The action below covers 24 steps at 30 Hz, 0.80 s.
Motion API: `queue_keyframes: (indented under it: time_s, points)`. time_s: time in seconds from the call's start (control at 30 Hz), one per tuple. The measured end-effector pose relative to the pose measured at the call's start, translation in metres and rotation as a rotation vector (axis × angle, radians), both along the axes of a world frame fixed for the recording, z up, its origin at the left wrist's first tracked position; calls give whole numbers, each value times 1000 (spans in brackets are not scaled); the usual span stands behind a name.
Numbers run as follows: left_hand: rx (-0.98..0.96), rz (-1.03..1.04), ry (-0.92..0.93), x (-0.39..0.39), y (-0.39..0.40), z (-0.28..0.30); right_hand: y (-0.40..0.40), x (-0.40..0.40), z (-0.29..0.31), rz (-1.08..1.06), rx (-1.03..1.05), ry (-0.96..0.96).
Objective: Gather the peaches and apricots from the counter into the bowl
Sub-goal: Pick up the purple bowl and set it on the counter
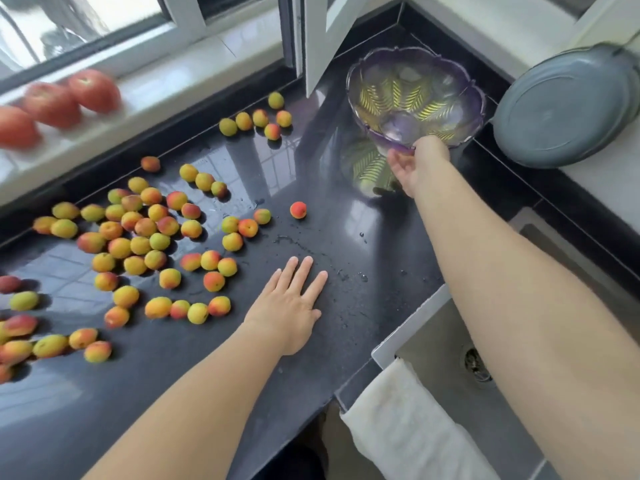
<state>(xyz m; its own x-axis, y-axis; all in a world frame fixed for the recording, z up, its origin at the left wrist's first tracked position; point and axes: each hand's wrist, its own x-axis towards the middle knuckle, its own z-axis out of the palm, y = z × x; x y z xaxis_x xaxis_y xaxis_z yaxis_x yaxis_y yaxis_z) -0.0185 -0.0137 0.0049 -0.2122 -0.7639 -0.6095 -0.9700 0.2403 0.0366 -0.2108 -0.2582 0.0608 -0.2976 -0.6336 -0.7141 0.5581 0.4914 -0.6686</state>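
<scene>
Several small yellow, orange and red apricots (pixel 145 233) lie scattered over the left half of the black counter (pixel 346 237). A smaller cluster of apricots (pixel 258 119) lies further back, and a single red one (pixel 298 209) sits alone near the middle. The purple glass bowl (pixel 467 95) hangs tilted above the counter's back right corner, with no fruit in it. My right hand (pixel 417 164) grips the bowl's near rim. My left hand (pixel 291 306) lies flat on the counter, fingers straight, right of the fruit.
Three large red peaches (pixel 55 103) rest on the white window sill at the back left. A grey round lid (pixel 564 105) leans at the right. A steel sink (pixel 450 358) opens at the lower right, with a white cloth (pixel 408 420) over its edge. Water drops dot the counter.
</scene>
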Motion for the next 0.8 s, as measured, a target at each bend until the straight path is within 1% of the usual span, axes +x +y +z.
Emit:
queue_keyframes:
  time_s: [0.03, 0.07, 0.13, 0.2, 0.33, 0.5, 0.57, 0.67, 0.7, 0.8]
  points:
    - [34, 4, 13, 0, -2, 9, 20, 5, 3, 40, -31, 50]
    - [42, 34, 58, 2, 0, 18, 46, 12, 13, 93, -44, 61]
    - [-34, 103, 205, 10, 17, 34, 105, 23, 21, 157, -52, 6]
    - [-112, 195, 354, 22, 52, 48, 170, 37, 26, 171, -47, 7]
    - [-135, 582, 610, 75, 150, 70, 303, 86, 38, 242, 6, 52]
    - [-168, 1011, 824, 177, 295, 78, 450, 164, 30, 394, 9, 42]
    - [-152, 1261, 980, 214, 349, 84, 495, 197, 26, 508, 7, 29]
    - [-177, 1749, 1303, 260, 421, 97, 548, 248, 29, 758, 40, 26]
    - [-205, 1853, 1389, 271, 442, 101, 562, 264, 32, 850, 46, 33]
    - [-331, 2006, 1597, 291, 499, 106, 596, 304, 41, 1094, 30, 77]
